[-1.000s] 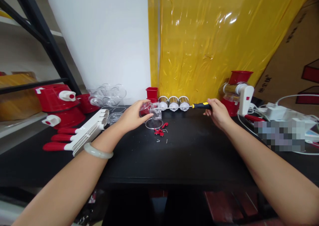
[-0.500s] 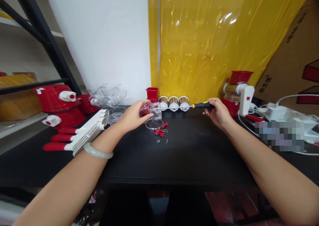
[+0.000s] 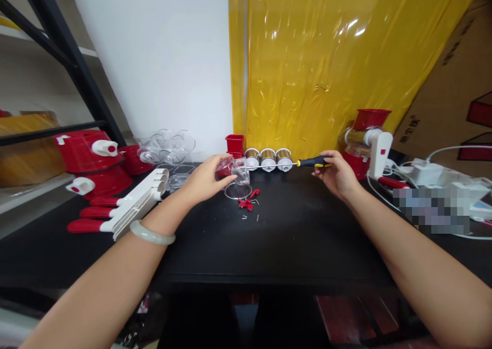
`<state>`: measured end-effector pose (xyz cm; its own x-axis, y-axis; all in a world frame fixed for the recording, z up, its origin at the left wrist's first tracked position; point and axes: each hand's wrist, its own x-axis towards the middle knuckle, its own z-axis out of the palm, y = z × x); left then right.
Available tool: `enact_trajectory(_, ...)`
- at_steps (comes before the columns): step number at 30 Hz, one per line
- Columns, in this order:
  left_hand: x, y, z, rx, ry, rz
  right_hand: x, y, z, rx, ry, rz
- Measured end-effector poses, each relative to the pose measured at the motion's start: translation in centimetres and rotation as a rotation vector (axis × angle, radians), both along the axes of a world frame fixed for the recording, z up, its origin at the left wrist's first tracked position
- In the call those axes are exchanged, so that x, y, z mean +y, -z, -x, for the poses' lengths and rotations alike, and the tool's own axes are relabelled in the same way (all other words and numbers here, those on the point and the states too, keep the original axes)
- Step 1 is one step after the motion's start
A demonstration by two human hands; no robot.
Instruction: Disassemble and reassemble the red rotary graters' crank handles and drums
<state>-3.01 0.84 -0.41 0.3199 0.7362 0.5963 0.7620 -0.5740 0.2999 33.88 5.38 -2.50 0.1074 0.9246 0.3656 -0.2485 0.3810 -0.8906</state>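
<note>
My left hand [image 3: 205, 181] is closed round a clear plastic housing [image 3: 235, 170] with a red part inside, held just above the black table [image 3: 292, 236]. My right hand [image 3: 334, 173] grips the black and yellow handle of a screwdriver [image 3: 307, 163]. Its thin shaft lies level and its tip reaches into the housing. Under the housing lie a clear ring [image 3: 237, 191], small red clips [image 3: 246, 201] and a few loose screws [image 3: 249, 217].
Three metal drums [image 3: 268, 159] and a red cup [image 3: 234, 145] stand by the yellow sheet. A red and white grater [image 3: 367, 143] sits at the right, with cables and a white adapter [image 3: 423, 173] beyond. Red bases [image 3: 90, 159], white and red handles [image 3: 126, 208] and clear bowls [image 3: 165, 146] lie left.
My right hand has turned a little on the screwdriver handle, wrist rolled slightly upward. The left hand and housing have stayed put.
</note>
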Motion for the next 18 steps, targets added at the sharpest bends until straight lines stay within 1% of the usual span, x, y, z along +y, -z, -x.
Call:
enact_trajectory(2,-0.01,0.00,0.00,0.001,-0.007,0.003,-0.01,-0.05,0.03,0.000,-0.009,0.010)
enact_trajectory(6,-0.02,-0.03,-0.02,0.016,0.000,-0.009,0.11,-0.02,0.24,-0.086,0.090,0.033)
enact_trajectory(8,-0.03,-0.04,-0.01,0.018,0.001,-0.013,0.05,-0.04,0.31,-0.109,0.116,0.024)
enact_trajectory(10,-0.04,-0.04,0.00,0.017,-0.004,-0.010,-0.13,-0.15,0.31,-0.069,0.102,0.016)
enact_trajectory(13,-0.03,-0.02,0.01,0.015,-0.011,-0.005,-0.44,-0.35,0.21,0.031,0.014,0.017)
enact_trajectory(15,-0.01,-0.01,0.02,0.016,-0.005,-0.013,-0.49,-0.38,0.15,0.059,-0.024,0.022)
enact_trajectory(18,0.03,0.00,0.02,0.019,0.003,-0.020,-0.25,-0.23,0.15,0.025,0.030,0.033)
